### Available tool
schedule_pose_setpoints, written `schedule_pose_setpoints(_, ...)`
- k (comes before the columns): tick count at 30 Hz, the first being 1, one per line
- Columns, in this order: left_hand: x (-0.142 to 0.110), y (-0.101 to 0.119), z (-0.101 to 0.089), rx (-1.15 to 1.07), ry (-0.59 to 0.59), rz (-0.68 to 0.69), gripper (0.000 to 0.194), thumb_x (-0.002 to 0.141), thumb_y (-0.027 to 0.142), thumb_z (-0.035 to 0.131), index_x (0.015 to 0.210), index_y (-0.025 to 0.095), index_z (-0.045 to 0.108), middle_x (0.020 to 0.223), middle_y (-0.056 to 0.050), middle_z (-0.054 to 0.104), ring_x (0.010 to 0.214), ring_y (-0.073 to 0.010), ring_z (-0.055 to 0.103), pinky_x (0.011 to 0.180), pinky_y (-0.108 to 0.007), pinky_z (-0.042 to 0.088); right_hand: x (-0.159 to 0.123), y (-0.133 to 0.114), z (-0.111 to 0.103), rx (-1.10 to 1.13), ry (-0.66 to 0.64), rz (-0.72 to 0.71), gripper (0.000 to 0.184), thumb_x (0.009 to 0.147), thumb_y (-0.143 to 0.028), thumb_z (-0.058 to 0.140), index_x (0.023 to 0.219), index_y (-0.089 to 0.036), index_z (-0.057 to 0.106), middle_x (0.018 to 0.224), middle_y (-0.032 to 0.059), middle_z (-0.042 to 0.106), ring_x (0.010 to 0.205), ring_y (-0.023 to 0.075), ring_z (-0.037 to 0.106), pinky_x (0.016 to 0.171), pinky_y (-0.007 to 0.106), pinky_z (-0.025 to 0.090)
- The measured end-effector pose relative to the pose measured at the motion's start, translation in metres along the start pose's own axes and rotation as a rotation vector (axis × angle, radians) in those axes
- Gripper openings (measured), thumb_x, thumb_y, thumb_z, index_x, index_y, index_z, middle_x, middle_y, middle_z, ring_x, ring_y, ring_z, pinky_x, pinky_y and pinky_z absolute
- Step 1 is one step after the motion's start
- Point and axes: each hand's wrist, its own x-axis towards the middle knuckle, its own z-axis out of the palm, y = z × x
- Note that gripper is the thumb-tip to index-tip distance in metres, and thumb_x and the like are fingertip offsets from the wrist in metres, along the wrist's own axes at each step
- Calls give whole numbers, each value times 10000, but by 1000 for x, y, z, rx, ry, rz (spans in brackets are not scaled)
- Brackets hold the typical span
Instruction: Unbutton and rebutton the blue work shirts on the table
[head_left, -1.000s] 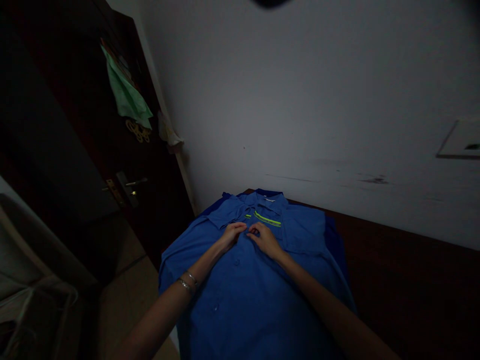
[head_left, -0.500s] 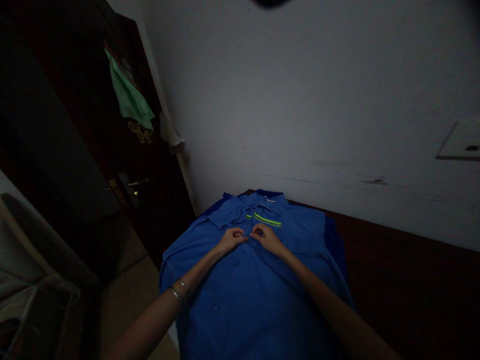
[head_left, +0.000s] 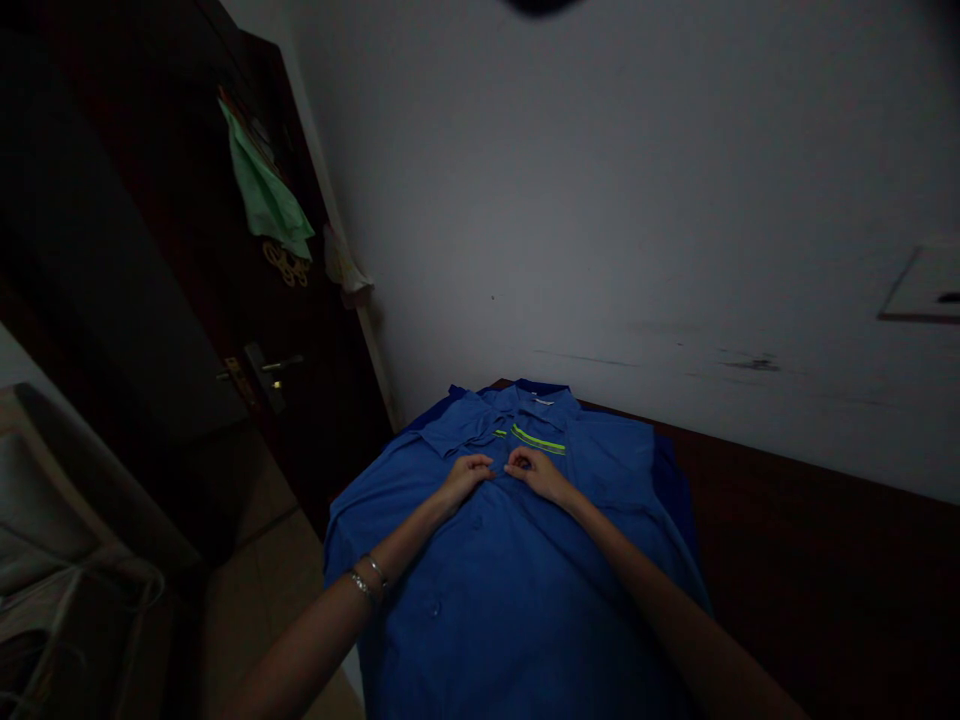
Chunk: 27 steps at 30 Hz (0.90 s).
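A blue shirt with a collar and yellow-green strips across its chest lies spread out, front side up. My left hand pinches the edge of its button front, fingers closed on the cloth. Close by on the right, my right hand is also closed, thumb and forefinger together on the opposite side of the front. Whether a button sits between the fingertips is too small to make out. Lower on the front, a button shows. Darker blue cloth peeks out beneath the shirt.
The shirt rests on a dark brown table against a grey wall. To the left stands a dark door with a metal handle and a hanging green cloth. A pale cushioned seat is at lower left.
Both hands stay at the same spot on the shirt front, with small finger shifts. The fingertips look slightly farther apart. The whole view has moved a little.
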Motion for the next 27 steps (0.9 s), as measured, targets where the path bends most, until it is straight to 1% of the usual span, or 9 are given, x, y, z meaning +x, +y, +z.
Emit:
schedule_pose_setpoints(2, 0, 0, 0, 1, 3, 5, 228, 507, 174, 674, 719, 139, 595, 435, 79, 448, 381, -44, 345, 418, -177, 218, -1, -2, 1, 9, 26, -13, 106, 712, -266, 545, 697, -161, 543, 659, -4, 560, 636, 123, 530, 617, 243, 425)
schedule_pose_setpoints(4, 0, 1, 0, 27, 10, 4, 245, 535, 226, 684, 749, 144, 597, 420, 86, 424, 346, -37, 307, 387, -182, 183, -2, -5, 3, 12, 55, -21, 100, 714, -256, 539, 702, -158, 549, 665, 1, 567, 638, 124, 535, 628, 248, 427)
schedule_pose_setpoints(7, 1, 5, 1, 73, -2, -2, 303, 600, 364, 663, 791, 134, 615, 428, 70, 435, 327, -40, 306, 360, -191, 170, -4, -12, 7, -18, 86, -30, 94, 714, -243, 536, 713, -154, 566, 672, 4, 580, 638, 126, 541, 633, 253, 429)
schedule_pose_setpoints(9, 3, 9, 1, 76, -37, -21, 330, 616, 404, 652, 777, 117, 626, 438, 56, 448, 335, -40, 319, 359, -190, 183, -5, -15, 9, -48, 107, -33, 96, 719, -236, 531, 723, -154, 580, 679, 9, 594, 644, 129, 549, 636, 258, 433)
schedule_pose_setpoints(13, 11, 22, 2, 27, -156, -121, 273, 596, 340, 674, 737, 111, 624, 492, 32, 503, 381, -50, 386, 383, -186, 245, -6, -18, 11, -74, 147, -36, 96, 726, -208, 524, 769, -157, 593, 724, 22, 621, 669, 137, 574, 659, 268, 451)
schedule_pose_setpoints(15, 15, 27, 2, 8, -173, -163, 232, 580, 304, 679, 701, 118, 611, 485, 38, 495, 393, -57, 405, 389, -186, 262, -7, -19, 11, -115, 167, -35, 103, 732, -188, 519, 801, -155, 588, 753, 30, 625, 676, 136, 579, 661, 266, 459)
schedule_pose_setpoints(18, 20, 29, 2, -22, -136, -195, 182, 564, 264, 671, 642, 129, 576, 456, 52, 463, 388, -56, 397, 381, -182, 249, -11, -24, 10, -334, 165, -95, 111, 761, -169, 492, 821, -154, 584, 804, 51, 613, 734, 150, 573, 697, 280, 455)
schedule_pose_setpoints(22, 23, 19, 0, -98, -111, -221, 173, 554, 248, 657, 599, 133, 536, 452, 55, 445, 386, -49, 387, 379, -176, 232, -17, -31, 10, -687, 117, -217, 153, 813, -190, 439, 859, -162, 582, 859, 81, 591, 845, 191, 537, 759, 317, 434)
schedule_pose_setpoints(27, 26, 4, -4, -135, -111, -152, 170, 561, 244, 655, 605, 129, 537, 462, 58, 443, 380, -41, 367, 388, -175, 245, -20, -32, 11, -871, 27, -272, 157, 828, -212, 440, 877, -172, 583, 869, 93, 588, 861, 206, 519, 708, 300, 438)
